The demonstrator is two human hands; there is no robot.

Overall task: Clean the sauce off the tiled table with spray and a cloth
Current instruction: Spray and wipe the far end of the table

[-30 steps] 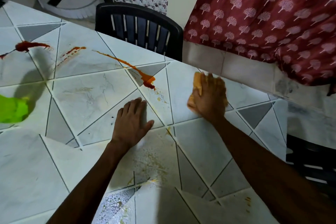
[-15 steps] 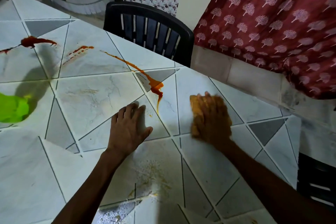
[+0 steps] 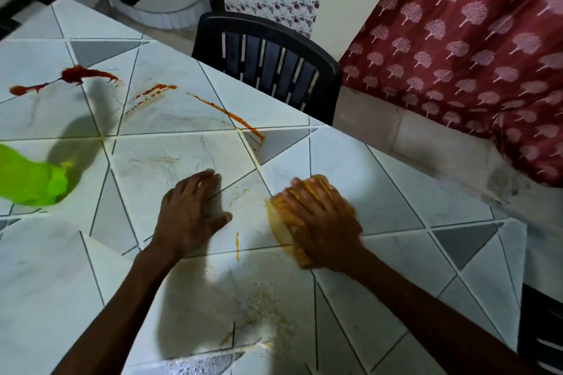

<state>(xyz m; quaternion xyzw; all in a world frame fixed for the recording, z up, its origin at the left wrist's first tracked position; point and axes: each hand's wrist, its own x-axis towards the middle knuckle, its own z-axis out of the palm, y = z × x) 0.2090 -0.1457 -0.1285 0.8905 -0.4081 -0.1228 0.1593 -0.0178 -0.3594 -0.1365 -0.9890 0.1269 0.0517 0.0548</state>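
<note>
My right hand (image 3: 323,222) presses flat on an orange-stained yellow cloth (image 3: 280,222) on the tiled table (image 3: 396,192), fingers spread over it, blurred. My left hand (image 3: 192,210) lies palm down on the tiles just left of the cloth, holding nothing. A thin orange sauce streak (image 3: 231,116) runs diagonally beyond both hands. A dark red sauce splat (image 3: 76,76) sits far left. A short orange drip (image 3: 237,245) lies between my hands. The bright green spray bottle (image 3: 27,179) stands at the left edge, partly cut off.
A black plastic chair (image 3: 268,64) stands against the table's far edge. A red patterned curtain (image 3: 472,39) hangs at the right over a low wall. Another dark chair (image 3: 542,329) shows at the right edge. Yellowish smears and wet droplets (image 3: 259,307) mark the near tiles.
My right hand has dragged the cloth toward me and leftward across the tiles, wiping away the blob at the streak's near end. My left hand has stayed flat in place.
</note>
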